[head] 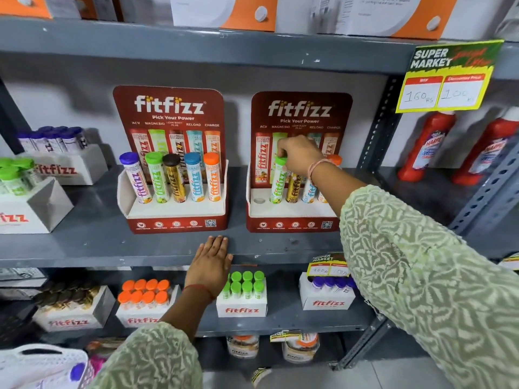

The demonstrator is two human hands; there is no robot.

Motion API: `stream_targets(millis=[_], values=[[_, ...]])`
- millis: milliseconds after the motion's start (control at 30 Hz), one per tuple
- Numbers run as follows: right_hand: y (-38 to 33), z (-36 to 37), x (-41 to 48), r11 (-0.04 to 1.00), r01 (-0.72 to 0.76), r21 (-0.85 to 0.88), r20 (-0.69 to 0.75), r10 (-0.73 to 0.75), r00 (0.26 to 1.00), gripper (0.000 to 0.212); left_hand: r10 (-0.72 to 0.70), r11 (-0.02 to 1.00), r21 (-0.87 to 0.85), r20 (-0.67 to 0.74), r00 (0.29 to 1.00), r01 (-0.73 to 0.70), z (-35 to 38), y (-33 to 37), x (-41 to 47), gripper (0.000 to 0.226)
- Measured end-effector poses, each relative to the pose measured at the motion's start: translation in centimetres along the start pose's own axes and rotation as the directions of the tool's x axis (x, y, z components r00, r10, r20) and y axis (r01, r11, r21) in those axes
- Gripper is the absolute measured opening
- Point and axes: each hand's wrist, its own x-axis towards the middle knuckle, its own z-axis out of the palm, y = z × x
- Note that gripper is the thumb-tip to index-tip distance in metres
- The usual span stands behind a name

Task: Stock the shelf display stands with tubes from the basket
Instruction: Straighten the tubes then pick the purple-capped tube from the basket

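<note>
Both arms wear loose sleeves of pale sage-green cloth printed all over with a white leaf-like pattern, the fabric thin and slightly gauzy. The right sleeve (427, 276) ends short of the wrist, as does the left sleeve (151, 357). A reddish thread bracelet circles each wrist, just behind the right hand (300, 155) and the left hand (210, 265).

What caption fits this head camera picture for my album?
Right hand pushing a green-capped tube into the right display stand; left hand resting on the shelf edge.
</note>
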Motion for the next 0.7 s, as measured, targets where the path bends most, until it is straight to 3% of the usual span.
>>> stream_targets(millis=[100, 200, 300, 367, 467, 567, 700], values=[[0.2, 0.6, -0.6, 0.997, 0.021, -0.072, -0.081, -0.026, 0.996, 0.025, -0.034, 0.999, -0.007, -0.005, 0.999, 0.034, -0.3, -1.0, 0.2, 0.05], [0.2, 0.3, -1.2, 0.997, 0.023, -0.067, -0.062, -0.028, 0.998, 0.031, -0.019, 0.999, -0.028, 0.022, 1.0, 0.02, -0.5, -1.2, 0.3, 0.049], [-0.8, 1.0, -2.8, 0.993, 0.115, 0.003, -0.162, -0.113, 0.98, 0.047, -0.011, 0.984, -0.178, 0.015, 1.0, 0.013, -1.5, -1.7, 0.2, 0.046], [-2.8, 2.7, -4.7, 0.978, 0.2, 0.063, -0.359, -0.165, 0.919, 0.037, -0.049, 0.959, -0.281, -0.083, 0.995, 0.024, -2.3, -2.8, -0.6, 0.043], [-7.4, 7.0, -7.6, 0.908, 0.391, 0.15, -0.472, -0.282, 0.835, 0.022, -0.142, 0.957, -0.282, -0.269, 0.953, 0.063, -2.5, -5.5, -3.5, 0.044], [-11.9, 11.5, -9.8, 0.839, 0.503, 0.205, -0.451, -0.376, 0.81, 0.016, -0.212, 0.959, -0.254, -0.356, 0.91, 0.124, -1.9, -8.2, -7.8, 0.057], [-20.2, 17.6, -12.8, 0.726, 0.618, 0.302, -0.214, -0.579, 0.786, 0.015, -0.453, 0.888, -0.223, -0.272, 0.849, 0.402, 1.3, -14.7, -16.4, 0.068]])
